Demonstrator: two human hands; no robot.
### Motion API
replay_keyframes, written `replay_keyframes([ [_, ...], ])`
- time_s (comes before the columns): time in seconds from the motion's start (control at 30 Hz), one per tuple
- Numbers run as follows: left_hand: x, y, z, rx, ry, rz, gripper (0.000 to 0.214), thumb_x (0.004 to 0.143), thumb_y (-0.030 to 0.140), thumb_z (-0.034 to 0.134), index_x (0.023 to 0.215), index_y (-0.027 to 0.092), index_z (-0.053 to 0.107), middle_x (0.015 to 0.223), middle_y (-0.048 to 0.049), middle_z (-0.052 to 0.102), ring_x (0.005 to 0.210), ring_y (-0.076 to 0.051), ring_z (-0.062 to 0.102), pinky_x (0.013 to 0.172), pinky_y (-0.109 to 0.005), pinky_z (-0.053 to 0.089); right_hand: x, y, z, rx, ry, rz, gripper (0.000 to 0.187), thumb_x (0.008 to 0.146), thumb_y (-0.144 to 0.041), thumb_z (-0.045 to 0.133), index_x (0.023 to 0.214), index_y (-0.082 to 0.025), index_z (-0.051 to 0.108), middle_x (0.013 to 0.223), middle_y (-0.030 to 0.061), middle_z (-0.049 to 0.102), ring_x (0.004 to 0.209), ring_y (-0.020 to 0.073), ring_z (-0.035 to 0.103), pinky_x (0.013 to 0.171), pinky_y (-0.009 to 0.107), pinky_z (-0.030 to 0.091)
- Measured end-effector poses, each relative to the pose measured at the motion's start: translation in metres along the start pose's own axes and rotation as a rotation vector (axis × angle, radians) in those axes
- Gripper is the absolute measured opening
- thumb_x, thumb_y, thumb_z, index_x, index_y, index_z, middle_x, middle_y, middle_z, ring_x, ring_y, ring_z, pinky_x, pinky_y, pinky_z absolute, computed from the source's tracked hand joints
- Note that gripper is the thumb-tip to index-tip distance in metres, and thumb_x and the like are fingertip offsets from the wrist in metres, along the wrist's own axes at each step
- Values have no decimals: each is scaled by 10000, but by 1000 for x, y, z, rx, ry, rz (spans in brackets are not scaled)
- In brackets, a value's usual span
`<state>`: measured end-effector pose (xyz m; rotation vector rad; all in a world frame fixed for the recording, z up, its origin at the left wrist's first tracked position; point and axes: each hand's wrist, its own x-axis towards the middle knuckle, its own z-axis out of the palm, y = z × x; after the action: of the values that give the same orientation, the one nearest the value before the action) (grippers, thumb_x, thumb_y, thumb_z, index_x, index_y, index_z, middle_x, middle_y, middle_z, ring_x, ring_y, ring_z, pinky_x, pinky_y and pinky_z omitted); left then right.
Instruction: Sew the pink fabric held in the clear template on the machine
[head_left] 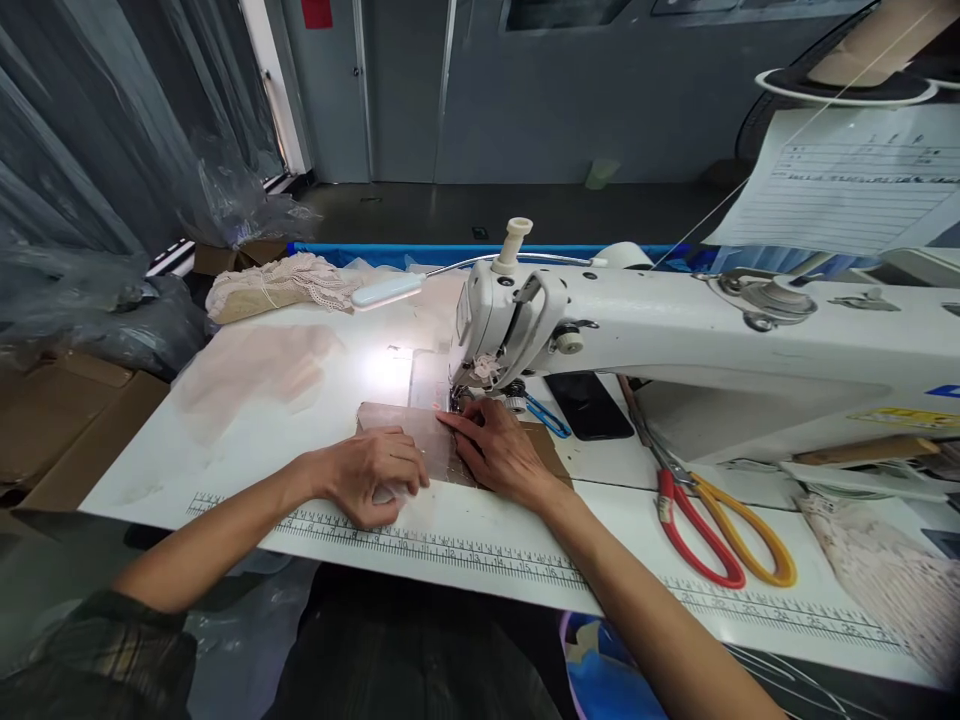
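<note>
A white sewing machine [517, 310] stands on the table, its lamp lighting the needle area. A piece of sheer pale pink fabric [397, 420] lies in front of the presser foot [456, 398]. My left hand [375, 475] is curled closed on the fabric's near edge, with a bit of it showing by the thumb. Close to the presser foot, my right hand [499, 450] has its thumb and forefinger closed on the fabric's right edge. Its other fingers are partly hidden. Under that hand lies a brown piece [551, 450], perhaps card.
Right of the hands lie red-and-yellow-handled scissors [720, 530], a black phone [590, 405] and blue thread snips [547, 415]. Lace fabric [885, 570] sits at the right edge. A lace bundle [277, 285] and sheer pink pieces [255, 370] lie left. A printed ruler [450, 548] runs along the front.
</note>
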<state>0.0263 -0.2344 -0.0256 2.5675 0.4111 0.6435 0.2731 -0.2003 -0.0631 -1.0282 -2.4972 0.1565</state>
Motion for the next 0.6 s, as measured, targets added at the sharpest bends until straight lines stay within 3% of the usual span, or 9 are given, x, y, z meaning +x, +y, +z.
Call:
replay_keyframes([
  [0.1, 1, 1, 2, 53, 0, 24, 165, 727, 182, 606, 876, 162, 675, 899, -80, 735, 784, -201, 658, 751, -367, 494, -6, 6, -3, 133, 18, 11, 419, 967, -260, 425, 1368, -256, 547, 1116, 126, 570, 984, 255, 555, 878, 456, 503],
  [0.2, 1, 0, 3, 98, 35, 35, 78, 800, 195, 612, 796, 177, 689, 886, -75, 735, 739, -173, 647, 729, -350, 489, -10, 9, -8, 226, 17, 7, 398, 971, -249, 421, 1335, -262, 580, 1104, 118, 571, 1016, 243, 564, 884, 443, 519],
  [0.37, 2, -1, 3, 116, 100, 65, 120, 845, 156, 597, 779, 178, 695, 870, -80, 734, 729, -157, 636, 676, -315, 496, -11, 8, -11, 208, 7, -77, 348, 945, -217, 468, 1218, -275, 676, 1097, 102, 578, 1016, 237, 556, 913, 463, 499],
  [0.6, 1, -2, 3, 158, 79, 81, 137, 842, 134, 598, 737, 169, 679, 845, -64, 731, 694, -153, 625, 667, -329, 482, -12, 8, -9, 193, 2, -70, 347, 936, -218, 480, 1214, -262, 683, 1104, 113, 567, 1064, 256, 534, 914, 472, 493],
])
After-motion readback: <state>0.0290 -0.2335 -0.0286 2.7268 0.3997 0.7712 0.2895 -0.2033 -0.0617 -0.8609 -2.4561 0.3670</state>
